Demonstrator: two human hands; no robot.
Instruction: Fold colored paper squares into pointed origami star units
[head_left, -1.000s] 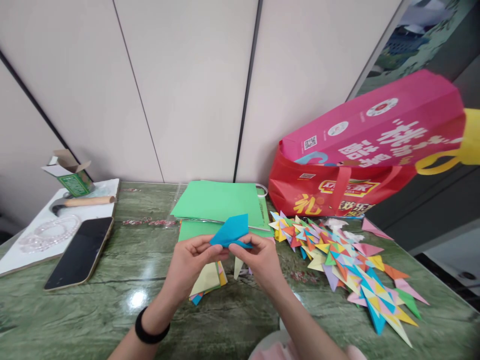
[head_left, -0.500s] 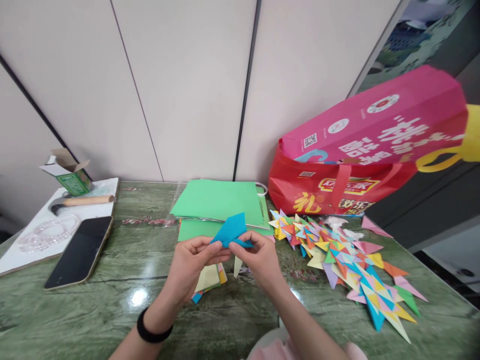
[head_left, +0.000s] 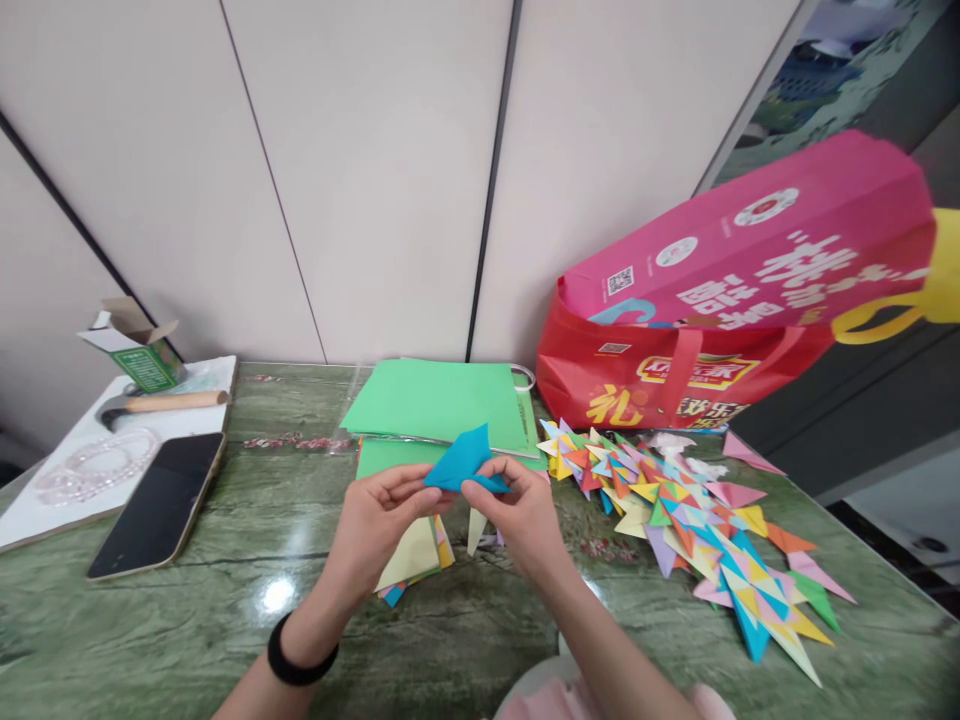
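Observation:
A folded piece of blue paper is held up above the middle of the table, its pointed corner upward. My left hand pinches its left end between thumb and fingers. At the lower right edge, my right hand grips the paper, with the thumb in front and the fingers behind. Below my left hand lies a stack of small coloured paper pieces, pale yellow on top. A pale pointed paper piece shows between my hands.
Behind my hands lie green paper sheets. Many folded paper pieces spread at the right, before a red bag and a pink bag. At the left are a phone, a wooden-handled sickle, beads and a small green box.
My left hand has shifted slightly left along the blue paper, uncovering more of the small paper stack. My right hand keeps its hold and has barely moved.

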